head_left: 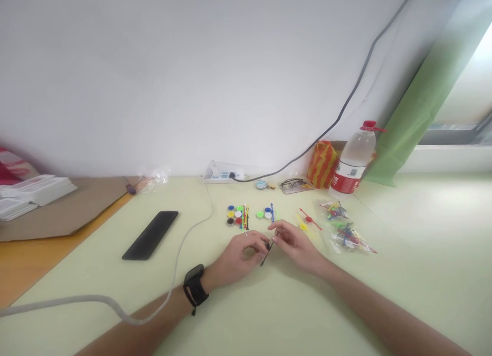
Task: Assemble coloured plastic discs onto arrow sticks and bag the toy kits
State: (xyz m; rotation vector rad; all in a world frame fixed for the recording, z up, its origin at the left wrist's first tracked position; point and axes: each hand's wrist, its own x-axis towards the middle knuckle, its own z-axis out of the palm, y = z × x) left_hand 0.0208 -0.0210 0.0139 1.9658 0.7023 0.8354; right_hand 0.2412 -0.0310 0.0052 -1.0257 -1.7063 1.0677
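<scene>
Black stick (265, 259) between both grips (243, 254) (295, 245)

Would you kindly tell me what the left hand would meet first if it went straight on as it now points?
Past the black piece by its fingers, the left hand would probably meet the right hand first, though depth there is unclear.

Left forearm (163, 317) in from lower left, right forearm (372, 299) from lower right, converging. Left hand (243, 253): back up, thumb and index curved together in a pinch. Right hand (295, 243): just beside it, fingers bent, thumb toward left fingertips. Exact right fingertip contact too small to tell. Both wrists roughly straight.
</scene>
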